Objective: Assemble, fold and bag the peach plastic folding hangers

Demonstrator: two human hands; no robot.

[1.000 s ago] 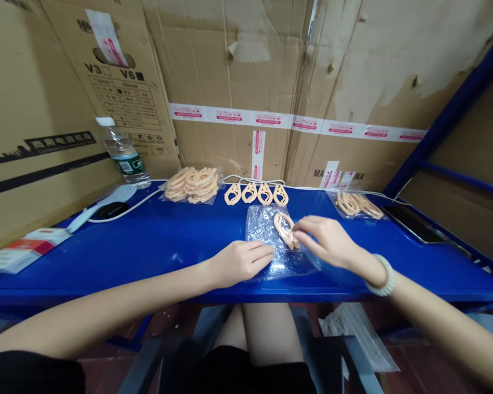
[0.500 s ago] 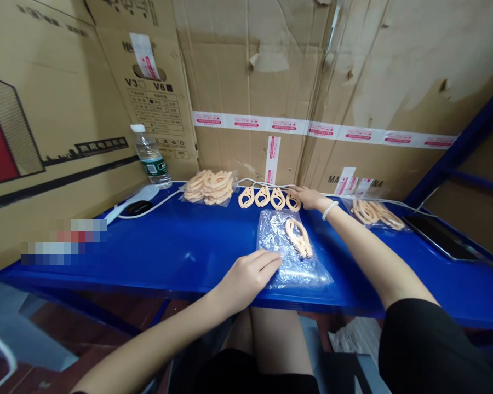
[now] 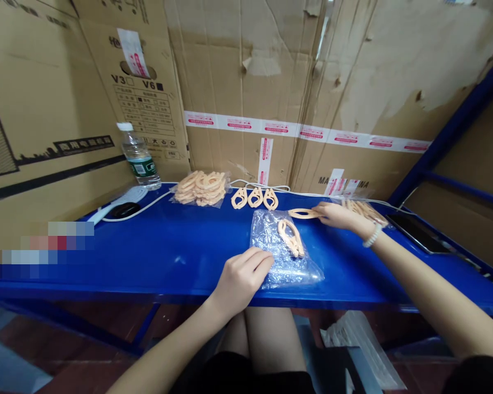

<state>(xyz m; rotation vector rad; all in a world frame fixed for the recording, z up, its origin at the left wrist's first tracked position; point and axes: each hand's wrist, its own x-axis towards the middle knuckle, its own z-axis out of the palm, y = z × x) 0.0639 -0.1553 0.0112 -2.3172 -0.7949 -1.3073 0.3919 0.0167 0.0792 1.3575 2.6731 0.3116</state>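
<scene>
Fingers of the right hand (image 3: 339,215) grasp one end of a hanger (image 3: 296,213), which points left from them, long axis sideways, beyond the bag's (image 3: 264,230) far right corner; the left hand (image 3: 242,274) touches the bag's left side, grip unclear.

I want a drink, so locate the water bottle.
In the head view, the water bottle stands at the left rear of the table, before the cardboard, left of the larger bag of peach pieces.

Workshop-like place: blue workbench (image 3: 160,257), taped cardboard walls (image 3: 230,76)
</scene>
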